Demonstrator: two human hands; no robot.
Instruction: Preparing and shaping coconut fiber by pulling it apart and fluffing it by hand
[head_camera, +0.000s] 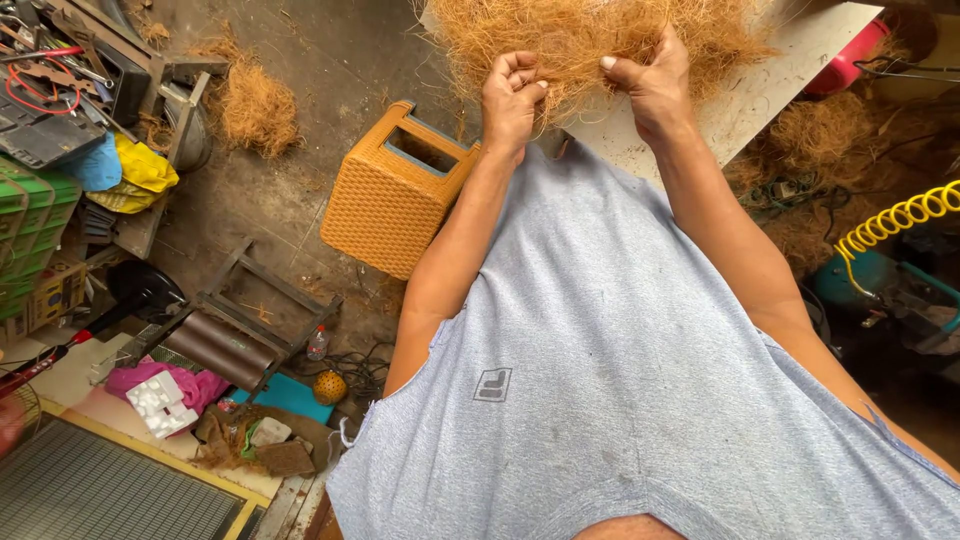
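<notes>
Above cluttered workshop floor (290, 190) and pale board (760, 90), pulling apart brown coir fibre (580, 35), left hand (512, 95) and right hand (650, 85) both pinched closed on strands, next probably needing gentle outward tug.

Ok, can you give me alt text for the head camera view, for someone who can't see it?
Both hands, left hand and right hand, grip a mass of brown coir fibre over a pale board, seen from above past a grey sleeveless shirt. An orange woven stool stands on the dirty floor to the left, beside scattered tools.
</notes>
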